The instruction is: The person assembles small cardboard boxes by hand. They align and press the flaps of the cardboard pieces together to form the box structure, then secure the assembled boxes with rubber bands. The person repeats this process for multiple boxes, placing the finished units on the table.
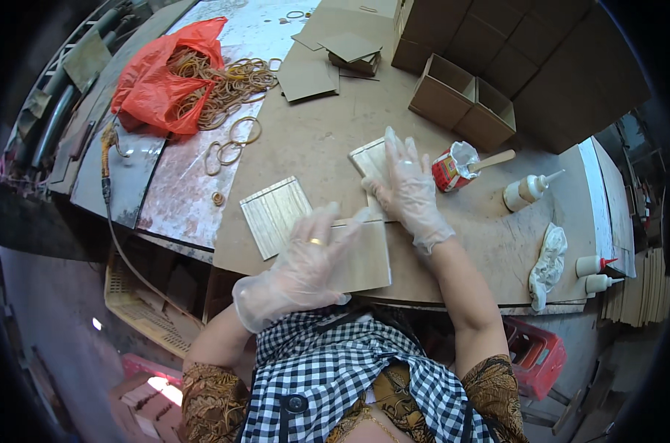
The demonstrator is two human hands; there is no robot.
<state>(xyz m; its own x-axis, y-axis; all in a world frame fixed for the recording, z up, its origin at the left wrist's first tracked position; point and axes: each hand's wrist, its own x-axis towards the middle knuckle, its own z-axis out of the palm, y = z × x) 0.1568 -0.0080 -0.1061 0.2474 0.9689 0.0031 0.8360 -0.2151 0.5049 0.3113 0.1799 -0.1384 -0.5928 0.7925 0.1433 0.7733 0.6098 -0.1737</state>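
Both my hands wear thin clear gloves. My left hand (305, 258) holds a pale wooden panel (366, 260) by its left edge, near the table's front edge. My right hand (403, 184) lies flat, fingers spread, on another slatted wooden panel (370, 159) farther back. A third slatted panel (274, 215) lies loose on the brown board (335, 125) to the left of my left hand.
A small red can (446, 171) with a wooden stick stands right of my right hand, then a glue bottle (525, 190), a crumpled rag (547, 262) and two small bottles (595, 273). Open cardboard boxes (464, 100) sit behind. A red bag (161, 77) spills rubber bands (228, 85) at back left.
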